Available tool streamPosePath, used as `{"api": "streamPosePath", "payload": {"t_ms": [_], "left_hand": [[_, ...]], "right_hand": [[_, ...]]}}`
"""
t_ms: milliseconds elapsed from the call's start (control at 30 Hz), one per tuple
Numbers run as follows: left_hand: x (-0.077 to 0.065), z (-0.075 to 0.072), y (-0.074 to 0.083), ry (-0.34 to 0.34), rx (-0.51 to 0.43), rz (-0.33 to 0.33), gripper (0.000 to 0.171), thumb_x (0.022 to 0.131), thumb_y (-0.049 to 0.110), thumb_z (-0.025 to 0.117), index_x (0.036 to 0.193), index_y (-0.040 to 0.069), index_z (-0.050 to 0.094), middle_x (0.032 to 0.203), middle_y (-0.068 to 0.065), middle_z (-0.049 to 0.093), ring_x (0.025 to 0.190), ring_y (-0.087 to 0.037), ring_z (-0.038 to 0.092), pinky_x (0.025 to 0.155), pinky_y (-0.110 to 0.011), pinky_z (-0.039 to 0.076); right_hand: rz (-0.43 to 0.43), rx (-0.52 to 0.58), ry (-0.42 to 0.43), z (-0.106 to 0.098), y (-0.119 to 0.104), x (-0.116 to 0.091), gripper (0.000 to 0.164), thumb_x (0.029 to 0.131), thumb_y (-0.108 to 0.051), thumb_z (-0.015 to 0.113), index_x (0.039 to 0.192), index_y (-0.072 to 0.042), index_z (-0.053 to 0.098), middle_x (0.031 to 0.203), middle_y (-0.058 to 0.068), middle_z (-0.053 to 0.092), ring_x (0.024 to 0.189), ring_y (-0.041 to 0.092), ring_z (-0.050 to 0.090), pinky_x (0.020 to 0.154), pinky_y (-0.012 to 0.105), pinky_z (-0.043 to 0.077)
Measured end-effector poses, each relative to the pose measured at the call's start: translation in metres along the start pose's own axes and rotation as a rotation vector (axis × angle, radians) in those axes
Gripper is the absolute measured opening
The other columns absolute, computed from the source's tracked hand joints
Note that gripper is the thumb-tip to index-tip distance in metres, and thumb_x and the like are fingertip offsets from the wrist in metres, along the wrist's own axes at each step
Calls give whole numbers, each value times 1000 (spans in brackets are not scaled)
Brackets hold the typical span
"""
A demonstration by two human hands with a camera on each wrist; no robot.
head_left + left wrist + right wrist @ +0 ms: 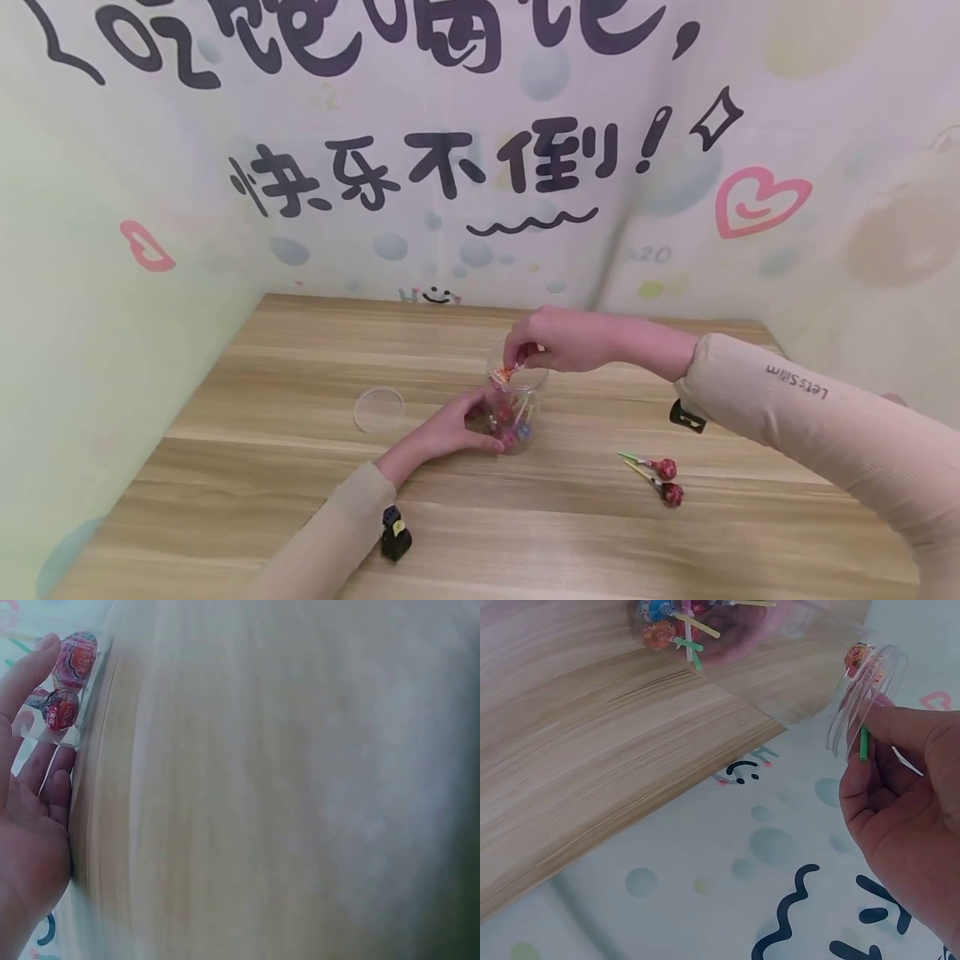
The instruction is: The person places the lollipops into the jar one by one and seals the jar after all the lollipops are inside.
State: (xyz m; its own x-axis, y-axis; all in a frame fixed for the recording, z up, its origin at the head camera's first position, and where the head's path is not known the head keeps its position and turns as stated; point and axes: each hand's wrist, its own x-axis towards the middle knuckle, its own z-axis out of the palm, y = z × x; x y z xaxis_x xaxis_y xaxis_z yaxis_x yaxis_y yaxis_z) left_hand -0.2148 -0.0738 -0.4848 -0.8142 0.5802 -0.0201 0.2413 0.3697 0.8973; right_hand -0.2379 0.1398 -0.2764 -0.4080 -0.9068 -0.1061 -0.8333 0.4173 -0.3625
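Observation:
A clear plastic jar (534,400) stands on the table with several wrapped lollipops (522,430) at its bottom. My left hand (453,429) grips the jar low on its left side, thumb on the near wall and fingers going round behind. Over the jar's mouth, my right hand (562,337) pinches a lollipop (857,658) by its green stick. That lollipop has an orange-red wrapper, and its head is at the rim. In the left wrist view, red-wrapped lollipops (75,660) show through the jar wall beside the thumb.
Two lollipops with dark red wrappers, one green-sticked (665,469) and one yellow-sticked (672,495), lie on the wooden table (300,367) at the right. A round clear lid (358,400) lies left of the jar. A printed wall cloth (420,250) hangs behind the table.

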Motion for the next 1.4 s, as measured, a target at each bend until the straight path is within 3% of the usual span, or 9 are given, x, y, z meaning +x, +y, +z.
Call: {"api": "streamPosePath", "payload": {"t_ms": [233,733,1033,1400], "left_hand": [[1,0,-1,6,1,24,71,78,25,84,141,18,50,134,-3,59,123,-19,54,109,-43,42],[0,-1,3,6,-2,40,67,78,22,84,137,16,54,132,-3,60,119,-17,55,106,-35,43],[1,-1,-1,0,-12,41,66,78,23,84,136,17,54,133,-3,60,120,-18,54,106,-36,43],[1,1,-3,0,-20,62,64,77,21,85,135,16,55,130,-5,61,118,-18,54,105,-37,44]], "right_hand": [[29,16,29,-1,1,-3,23,91,-1,64,111,-8,72,107,3,72,94,12,64,78,24,55],[47,41,88,2,-1,-10,23,92,-2,64,112,-10,72,111,1,72,96,13,64,78,21,56],[-8,63,189,3,7,-22,25,92,1,62,112,-11,71,110,3,72,93,12,64,77,22,57],[44,47,388,10,24,-57,27,91,2,64,107,-17,73,105,-5,72,93,7,66,74,23,57]]}}
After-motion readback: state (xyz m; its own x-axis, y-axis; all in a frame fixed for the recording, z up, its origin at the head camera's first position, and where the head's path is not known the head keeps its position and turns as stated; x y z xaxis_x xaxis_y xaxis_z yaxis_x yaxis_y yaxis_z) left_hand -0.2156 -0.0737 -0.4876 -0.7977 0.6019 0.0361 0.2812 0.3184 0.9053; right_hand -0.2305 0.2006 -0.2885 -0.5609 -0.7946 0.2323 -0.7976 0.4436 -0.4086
